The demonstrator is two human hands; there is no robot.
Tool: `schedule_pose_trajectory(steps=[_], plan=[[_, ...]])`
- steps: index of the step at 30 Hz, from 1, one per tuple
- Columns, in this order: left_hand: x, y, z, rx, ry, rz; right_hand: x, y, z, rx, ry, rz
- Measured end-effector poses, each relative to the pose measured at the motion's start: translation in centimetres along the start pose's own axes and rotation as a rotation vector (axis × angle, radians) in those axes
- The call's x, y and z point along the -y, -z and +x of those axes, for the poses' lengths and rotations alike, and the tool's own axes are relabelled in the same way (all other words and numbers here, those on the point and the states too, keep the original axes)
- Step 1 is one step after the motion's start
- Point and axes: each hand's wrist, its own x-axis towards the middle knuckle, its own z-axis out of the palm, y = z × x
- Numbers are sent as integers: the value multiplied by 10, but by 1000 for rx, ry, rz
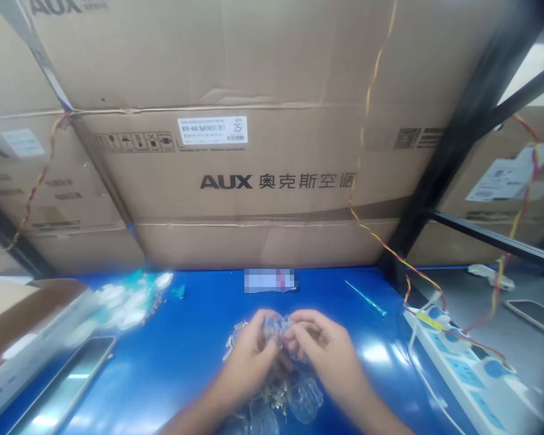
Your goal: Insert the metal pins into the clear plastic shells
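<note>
Both of my hands meet at the middle of the blue workbench (172, 368). My left hand (249, 356) and my right hand (321, 353) together pinch a small clear plastic bag (275, 328), and their fingers hide much of it. Just below my wrists lies a heap of clear plastic bags (305, 399) with small metal parts (272, 396) among them. Some of the heap is hidden under my hands and forearms.
A large AUX cardboard carton (254, 181) stands behind the bench, and yellow-red wire (381, 238) runs across it. To the right are a white power strip (462, 362) and a thin teal-tipped rod (366, 298). To the left are blurred white bags (122, 307) and a flat framed panel (63, 386).
</note>
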Motion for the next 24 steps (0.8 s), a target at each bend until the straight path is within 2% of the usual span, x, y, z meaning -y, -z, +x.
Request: schedule_pose_trajectory(steps=[4,8,16,24], plan=[[3,-1,-4,-102,-97,271,0,-6,-6,-69,21,-66],[-1,-2,-9,-125,-160,483,-2,-10,-6,-58,-21,-19],[-2,-3,-11,-131,-151,530,-4,-12,-6,-48,-24,23],[-3,-4,-15,-156,-173,591,-5,-12,-7,-58,22,-64]])
